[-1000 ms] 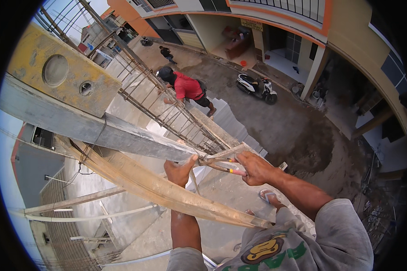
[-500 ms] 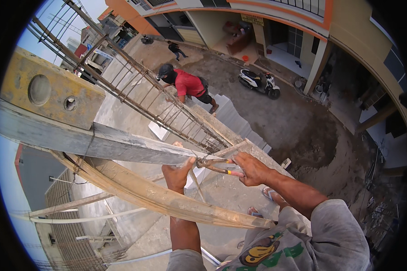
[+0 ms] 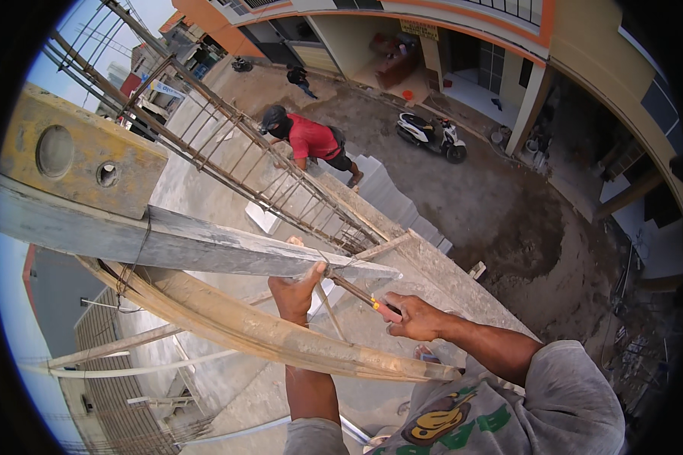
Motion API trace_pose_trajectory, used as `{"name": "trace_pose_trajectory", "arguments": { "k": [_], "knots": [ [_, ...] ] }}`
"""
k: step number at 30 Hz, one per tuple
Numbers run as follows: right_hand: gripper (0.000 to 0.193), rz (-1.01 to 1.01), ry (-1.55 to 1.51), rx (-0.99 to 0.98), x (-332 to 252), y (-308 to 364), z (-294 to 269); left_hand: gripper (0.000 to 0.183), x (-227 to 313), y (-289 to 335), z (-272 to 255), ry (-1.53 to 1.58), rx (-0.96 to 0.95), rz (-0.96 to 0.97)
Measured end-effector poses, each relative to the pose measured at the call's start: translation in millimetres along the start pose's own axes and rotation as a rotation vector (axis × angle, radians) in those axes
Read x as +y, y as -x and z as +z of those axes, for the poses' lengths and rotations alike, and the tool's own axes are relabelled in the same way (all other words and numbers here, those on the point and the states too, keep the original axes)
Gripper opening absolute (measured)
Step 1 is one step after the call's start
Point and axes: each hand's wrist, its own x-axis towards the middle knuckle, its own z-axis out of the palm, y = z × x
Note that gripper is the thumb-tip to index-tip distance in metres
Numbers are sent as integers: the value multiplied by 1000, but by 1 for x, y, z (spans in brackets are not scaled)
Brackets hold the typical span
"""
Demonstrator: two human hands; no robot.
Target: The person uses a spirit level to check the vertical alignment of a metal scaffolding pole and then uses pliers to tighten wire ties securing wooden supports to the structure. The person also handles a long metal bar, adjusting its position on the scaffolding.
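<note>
My right hand is closed round the pink-and-yellow handles of a pair of pincers. The pincers slant up to the left, their jaws at a thin tie wire by the edge of a long grey board. My left hand wraps the board from below near that spot, its thumb beside the jaws and some fingers showing over the far edge. A curved wooden plank passes in front of my left forearm. On the board's left part rests a worn yellow bar with round holes.
A rusty rebar cage slants across beyond the board. A person in a red shirt bends over a ledge near pale stacked slabs. Below stand a white scooter and a wet dark ground patch. Another person is farther off.
The pincers' handles, spread apart before, are now together. My right hand has moved down and slightly left, tilting the pincers. My left hand stays at the board.
</note>
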Motion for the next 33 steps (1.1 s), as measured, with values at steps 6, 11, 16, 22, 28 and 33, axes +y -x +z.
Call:
{"name": "trace_pose_trajectory", "arguments": {
  "k": [6,11,16,22,28,33],
  "knots": [
    [38,47,-424,-100,6,1,9,72,-2,0,0,35,-11,-20],
    [42,102,-613,-230,10,-3,11,71,-2,0,0,28,-22,-3],
    [49,120,-872,-264,11,-2,19,73,-1,1,-1,-5,-12,-42],
    [54,122,-970,-328,11,-3,19,73,-3,1,-1,32,-14,-37],
    [49,97,-1107,-403,15,-5,16,72,-2,2,0,42,-11,-44],
    [48,89,-1183,-468,24,-9,16,73,-2,1,-2,33,-12,-49]
  ]
}}
